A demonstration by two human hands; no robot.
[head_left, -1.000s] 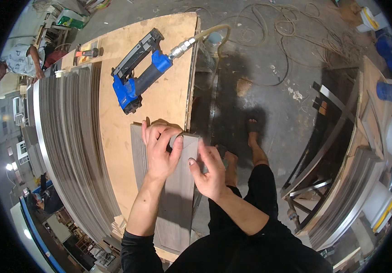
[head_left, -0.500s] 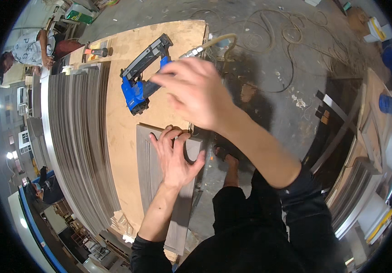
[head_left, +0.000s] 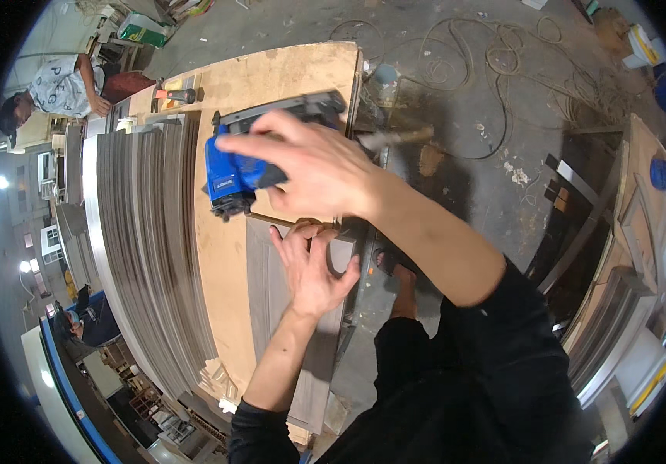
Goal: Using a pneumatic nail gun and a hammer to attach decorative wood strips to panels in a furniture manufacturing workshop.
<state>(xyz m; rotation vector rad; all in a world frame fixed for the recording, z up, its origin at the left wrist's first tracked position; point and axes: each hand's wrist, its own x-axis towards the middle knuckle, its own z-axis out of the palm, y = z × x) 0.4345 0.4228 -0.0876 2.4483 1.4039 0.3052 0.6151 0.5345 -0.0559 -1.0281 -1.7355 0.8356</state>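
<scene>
My right hand (head_left: 321, 166) is wrapped round the handle of a blue and black nail gun (head_left: 228, 164), its index finger stretched along the body. The tool is tilted above the plywood worktop (head_left: 221, 255), just past the far end of a grey-brown wooden board (head_left: 263, 267). A pale air hose (head_left: 406, 138) trails from behind the right hand, smeared by motion. My left hand (head_left: 314, 271) grips the board at its far end, fingers bent over the end and thumb at the right edge. The fingertips are partly hidden.
A long stack of grey-brown strips (head_left: 143, 232) fills the worktop's left side. A hammer (head_left: 178, 96) lies at its far left corner, near another person (head_left: 62, 89). Coiled hoses (head_left: 503, 58) lie on the concrete floor. Wooden frames (head_left: 635, 224) stand at right.
My right hand has closed on the nail gun and swung it round, the hose moving with it. My left hand stays on the board. The whole view has shifted slightly.
</scene>
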